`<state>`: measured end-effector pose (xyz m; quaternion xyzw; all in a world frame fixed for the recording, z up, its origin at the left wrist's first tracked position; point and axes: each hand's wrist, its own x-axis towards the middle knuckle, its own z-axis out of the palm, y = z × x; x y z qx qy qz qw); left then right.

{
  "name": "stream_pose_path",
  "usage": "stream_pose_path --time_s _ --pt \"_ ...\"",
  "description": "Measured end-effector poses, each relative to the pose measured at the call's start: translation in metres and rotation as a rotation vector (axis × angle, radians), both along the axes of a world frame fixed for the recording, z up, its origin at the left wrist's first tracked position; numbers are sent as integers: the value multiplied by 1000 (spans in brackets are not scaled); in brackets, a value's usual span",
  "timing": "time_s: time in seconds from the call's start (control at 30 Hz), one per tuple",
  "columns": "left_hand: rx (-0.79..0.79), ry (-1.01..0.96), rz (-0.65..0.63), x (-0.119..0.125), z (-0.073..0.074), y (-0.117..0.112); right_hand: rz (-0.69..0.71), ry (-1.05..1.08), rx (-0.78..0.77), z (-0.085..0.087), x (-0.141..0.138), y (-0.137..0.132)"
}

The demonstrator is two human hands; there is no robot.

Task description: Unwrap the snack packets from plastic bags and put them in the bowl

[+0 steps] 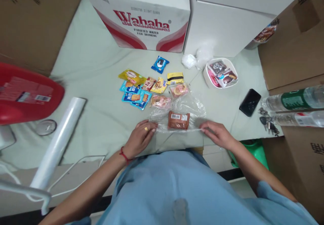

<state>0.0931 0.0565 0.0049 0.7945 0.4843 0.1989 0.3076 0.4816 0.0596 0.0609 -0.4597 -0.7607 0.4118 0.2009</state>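
- Our left hand [141, 135] pinches the clear plastic sheet [197, 108] at its 8 o'clock; our right hand [217, 133] pinches its 4 o'clock, maybe to keep that edge straight.
- The brown snack pack [178, 121] sits between our hands, at 12 o'clock from our tummy (on or inside the plastic, we can't tell), likely for easy reach.

wrapped snack [178, 121]: brown, white label, black barcode | bag [197, 108]: clear | ring [146, 129]: gold | bracelet [124, 155]: red | shirt [162, 184]: pale blue, grey mark | tablecloth [101, 123]: pale green | water carton [141, 19]: white, red curves, red lettering | tub [207, 78]: white | phone [250, 102]: black | flat pouches [133, 97]: bright blue | striped packet [175, 78]: yellow, black band | bottle label [292, 100]: green | roll [60, 140]: whitish
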Motion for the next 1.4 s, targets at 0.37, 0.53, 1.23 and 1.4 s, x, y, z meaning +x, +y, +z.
stream_pose_path --time_s 0.37,0.53,1.23,1.4 --pt "-183 -104 561 26 7 38 -42 -428 287 4 -16 104" --pt "123 -94 676 30 14 20 285 -334 546 2 -68 132" --pt "332 338 -52 92 18 13 566 -346 449 -13 -84 170" --pt "401 320 -61 93 16 10 497 -268 418 -15 -101 181"
